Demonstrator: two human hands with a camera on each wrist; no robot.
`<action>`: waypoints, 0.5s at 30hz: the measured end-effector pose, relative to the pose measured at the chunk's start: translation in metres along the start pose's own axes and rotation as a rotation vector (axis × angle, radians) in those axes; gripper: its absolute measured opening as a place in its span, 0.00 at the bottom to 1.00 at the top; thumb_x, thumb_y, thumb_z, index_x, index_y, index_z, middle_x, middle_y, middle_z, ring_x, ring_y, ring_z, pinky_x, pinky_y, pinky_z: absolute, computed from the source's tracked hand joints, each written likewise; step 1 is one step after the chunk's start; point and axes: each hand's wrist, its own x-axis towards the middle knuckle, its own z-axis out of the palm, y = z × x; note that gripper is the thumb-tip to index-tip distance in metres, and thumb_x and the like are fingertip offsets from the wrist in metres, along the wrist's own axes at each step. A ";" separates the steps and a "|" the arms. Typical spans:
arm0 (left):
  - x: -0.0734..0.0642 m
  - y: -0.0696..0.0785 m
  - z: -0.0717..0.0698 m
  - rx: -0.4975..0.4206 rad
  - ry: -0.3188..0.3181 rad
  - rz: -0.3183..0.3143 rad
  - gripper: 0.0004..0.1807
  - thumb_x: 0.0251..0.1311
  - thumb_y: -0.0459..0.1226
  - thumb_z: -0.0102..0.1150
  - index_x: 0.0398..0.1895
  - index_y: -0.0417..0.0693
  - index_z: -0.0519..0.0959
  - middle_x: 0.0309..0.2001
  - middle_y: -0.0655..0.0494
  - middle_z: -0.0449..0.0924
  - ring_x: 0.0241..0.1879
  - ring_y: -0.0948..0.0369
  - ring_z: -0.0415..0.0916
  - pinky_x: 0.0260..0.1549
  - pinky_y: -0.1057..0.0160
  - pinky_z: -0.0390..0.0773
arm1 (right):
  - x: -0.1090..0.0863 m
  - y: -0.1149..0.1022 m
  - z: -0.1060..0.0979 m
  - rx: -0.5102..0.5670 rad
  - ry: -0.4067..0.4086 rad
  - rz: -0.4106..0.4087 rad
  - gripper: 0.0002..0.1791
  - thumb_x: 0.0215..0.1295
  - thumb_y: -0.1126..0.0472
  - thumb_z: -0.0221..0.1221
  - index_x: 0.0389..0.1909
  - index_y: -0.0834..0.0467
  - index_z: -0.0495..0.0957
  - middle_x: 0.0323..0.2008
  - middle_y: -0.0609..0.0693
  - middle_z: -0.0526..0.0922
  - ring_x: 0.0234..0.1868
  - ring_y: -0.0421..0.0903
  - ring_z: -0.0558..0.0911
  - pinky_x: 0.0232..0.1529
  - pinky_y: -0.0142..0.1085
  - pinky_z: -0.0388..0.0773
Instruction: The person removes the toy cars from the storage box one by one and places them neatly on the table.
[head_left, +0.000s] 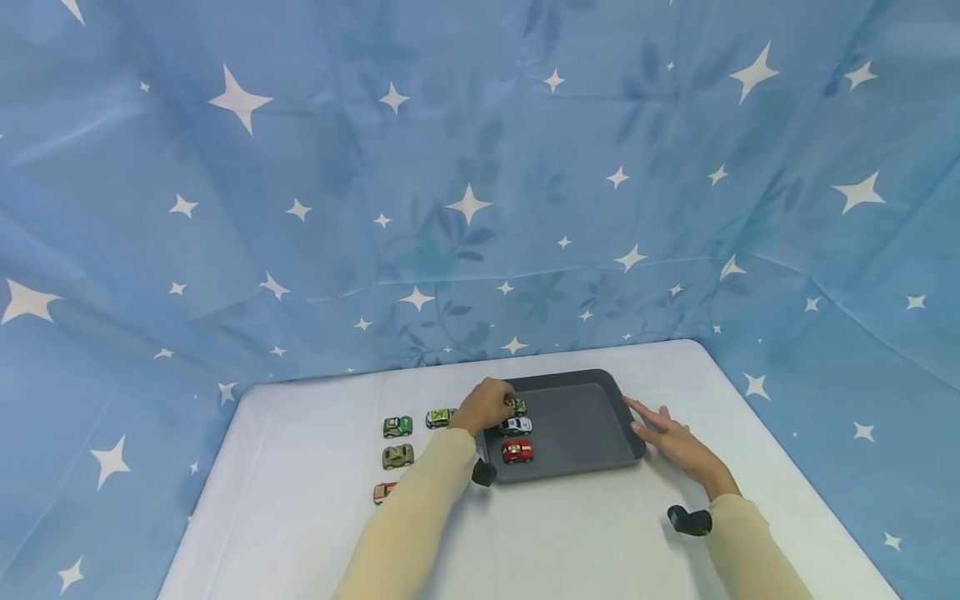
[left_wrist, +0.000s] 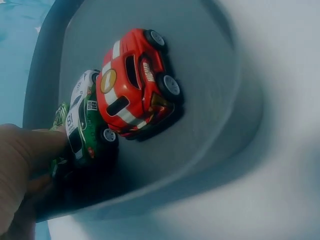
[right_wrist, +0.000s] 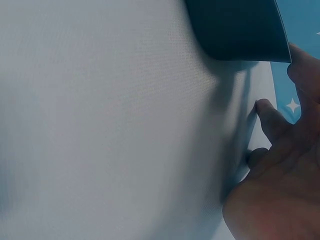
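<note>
A dark grey tray (head_left: 577, 425) lies on the white table. Inside its left side stand a red toy car (left_wrist: 131, 82) with white stripes, a white-and-green toy car (head_left: 516, 427) and, in the far left corner, a green patterned toy car (head_left: 517, 406). My left hand (head_left: 483, 406) reaches over the tray's left rim and pinches the green patterned car, whose body is partly hidden by the fingers and the white-and-green car. At the tray's right side, my right hand (head_left: 681, 446) has its fingers spread, with fingertips touching the rim in the right wrist view.
Left of the tray, a green-and-white car (head_left: 397, 427), a yellow-green car (head_left: 439, 417), an olive camouflage car (head_left: 397, 456) and a red-and-tan car (head_left: 384, 492) stand on the table. My left sleeve (head_left: 408, 517) partly covers that area. A blue star-patterned curtain (head_left: 465, 250) hangs behind.
</note>
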 end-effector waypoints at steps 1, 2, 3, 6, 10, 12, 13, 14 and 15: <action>0.000 -0.001 0.000 -0.003 0.006 0.005 0.11 0.69 0.31 0.71 0.52 0.39 0.89 0.51 0.48 0.89 0.52 0.53 0.85 0.54 0.53 0.84 | 0.000 0.000 0.000 0.002 -0.001 -0.003 0.39 0.83 0.48 0.57 0.86 0.56 0.56 0.83 0.72 0.41 0.80 0.72 0.22 0.66 0.77 0.13; 0.000 -0.001 0.000 -0.007 0.012 0.010 0.11 0.69 0.31 0.71 0.52 0.39 0.89 0.50 0.48 0.89 0.51 0.53 0.85 0.54 0.53 0.84 | 0.000 -0.001 0.000 0.001 -0.001 -0.004 0.38 0.83 0.48 0.56 0.86 0.56 0.56 0.83 0.71 0.41 0.80 0.72 0.22 0.66 0.78 0.13; 0.000 -0.002 0.001 -0.013 0.017 0.015 0.11 0.69 0.31 0.71 0.52 0.39 0.89 0.50 0.48 0.89 0.51 0.53 0.85 0.54 0.53 0.84 | 0.000 -0.001 -0.001 -0.001 0.002 -0.004 0.38 0.83 0.48 0.56 0.85 0.56 0.56 0.83 0.71 0.41 0.80 0.72 0.22 0.66 0.78 0.14; 0.000 -0.005 0.001 -0.020 0.033 0.035 0.11 0.69 0.31 0.71 0.52 0.40 0.89 0.50 0.48 0.89 0.51 0.53 0.85 0.53 0.53 0.85 | 0.001 -0.001 -0.001 0.000 -0.002 -0.009 0.38 0.83 0.48 0.56 0.86 0.56 0.56 0.83 0.71 0.41 0.80 0.72 0.22 0.66 0.78 0.13; -0.001 -0.008 0.000 -0.034 0.044 0.076 0.11 0.68 0.31 0.72 0.52 0.39 0.90 0.50 0.47 0.89 0.51 0.51 0.86 0.53 0.53 0.85 | 0.001 -0.001 0.000 0.012 -0.003 -0.017 0.38 0.83 0.48 0.56 0.86 0.56 0.56 0.83 0.71 0.41 0.80 0.72 0.21 0.66 0.77 0.13; -0.001 -0.009 -0.001 -0.062 0.045 0.089 0.11 0.68 0.31 0.72 0.51 0.39 0.90 0.49 0.47 0.89 0.51 0.51 0.85 0.54 0.52 0.84 | 0.000 -0.001 0.000 0.015 -0.005 -0.016 0.39 0.84 0.47 0.55 0.86 0.56 0.55 0.83 0.71 0.41 0.80 0.72 0.21 0.66 0.77 0.12; -0.002 -0.010 -0.002 -0.083 0.047 0.092 0.11 0.68 0.31 0.72 0.51 0.39 0.90 0.49 0.48 0.89 0.51 0.52 0.85 0.54 0.52 0.84 | -0.001 -0.001 0.000 0.015 -0.003 -0.014 0.39 0.84 0.46 0.55 0.86 0.56 0.56 0.83 0.71 0.41 0.80 0.72 0.21 0.66 0.77 0.12; -0.003 -0.010 -0.003 -0.113 0.047 0.091 0.11 0.68 0.31 0.72 0.51 0.39 0.90 0.48 0.48 0.89 0.51 0.52 0.85 0.55 0.52 0.84 | -0.001 0.000 0.001 0.014 -0.004 -0.011 0.39 0.83 0.46 0.55 0.86 0.55 0.56 0.83 0.71 0.41 0.80 0.72 0.21 0.66 0.77 0.12; -0.003 -0.010 -0.004 -0.149 0.046 0.088 0.11 0.68 0.32 0.72 0.51 0.40 0.90 0.48 0.48 0.89 0.49 0.53 0.85 0.54 0.52 0.84 | -0.002 0.001 0.001 0.010 -0.002 -0.006 0.39 0.84 0.46 0.55 0.86 0.55 0.56 0.84 0.70 0.41 0.81 0.71 0.22 0.66 0.77 0.13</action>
